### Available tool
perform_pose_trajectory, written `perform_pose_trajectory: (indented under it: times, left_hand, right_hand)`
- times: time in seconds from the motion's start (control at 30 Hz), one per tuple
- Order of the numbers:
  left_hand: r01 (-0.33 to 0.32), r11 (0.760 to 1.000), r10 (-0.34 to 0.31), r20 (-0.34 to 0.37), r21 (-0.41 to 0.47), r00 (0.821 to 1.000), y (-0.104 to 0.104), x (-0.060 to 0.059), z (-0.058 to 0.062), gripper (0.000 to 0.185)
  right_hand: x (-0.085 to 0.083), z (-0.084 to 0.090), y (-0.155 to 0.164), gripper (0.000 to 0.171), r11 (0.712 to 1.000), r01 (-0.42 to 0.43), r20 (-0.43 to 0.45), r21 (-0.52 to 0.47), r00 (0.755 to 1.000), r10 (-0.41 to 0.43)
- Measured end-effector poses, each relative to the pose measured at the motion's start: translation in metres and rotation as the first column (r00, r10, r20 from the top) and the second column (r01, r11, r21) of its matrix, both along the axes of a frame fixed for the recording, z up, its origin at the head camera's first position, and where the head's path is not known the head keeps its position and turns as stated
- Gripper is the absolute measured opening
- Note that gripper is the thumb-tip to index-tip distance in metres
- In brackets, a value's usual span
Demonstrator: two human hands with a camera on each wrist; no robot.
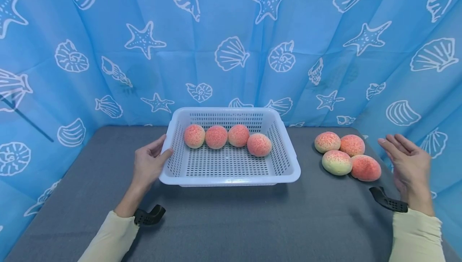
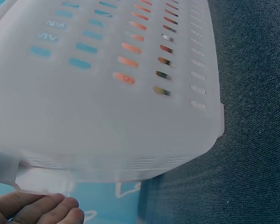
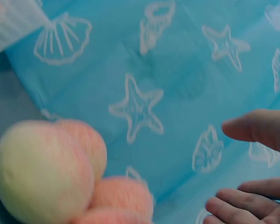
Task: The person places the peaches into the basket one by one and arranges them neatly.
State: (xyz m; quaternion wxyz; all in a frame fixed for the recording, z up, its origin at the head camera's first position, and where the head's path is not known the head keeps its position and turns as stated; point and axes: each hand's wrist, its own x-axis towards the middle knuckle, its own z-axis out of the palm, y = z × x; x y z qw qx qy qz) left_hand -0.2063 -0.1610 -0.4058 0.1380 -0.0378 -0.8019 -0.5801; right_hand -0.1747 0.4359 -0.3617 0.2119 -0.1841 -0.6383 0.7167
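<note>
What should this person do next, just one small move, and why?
Probably bring the right grip to the nearest peach-like fruit: that grip is empty beside a loose group of four, while the left grip holds the basket, where four similar fruits lie with room to spare.

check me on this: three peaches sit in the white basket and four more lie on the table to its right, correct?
The count in the basket is wrong: the head view shows four peaches in the white basket, not three. Four more do lie on the table to its right.
</note>
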Motion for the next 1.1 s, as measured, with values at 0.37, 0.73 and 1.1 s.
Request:
perform_pose_trajectory:
  times: [0.37,0.73,1.1]
  left_hand:
    - [0.013,1.0,-0.013,-0.01,-0.003,1.0,0.0,0.0,0.0,0.053]
    - [0.013,1.0,-0.013,-0.022,0.0,1.0,-0.001,0.0,-0.001,0.053]
    - [0.007,1.0,-0.007,-0.011,0.002,1.0,-0.001,0.0,-0.001,0.053]
  right_hand:
    - [0.002,-0.052,0.044,0.09,0.884,-0.278,0.38,0.377,0.916,0.126]
    - [0.004,-0.078,0.054,0.081,0.721,-0.425,0.426,0.547,0.883,0.197]
    - [0.007,-0.079,0.061,0.068,0.682,-0.479,0.456,0.552,0.859,0.234]
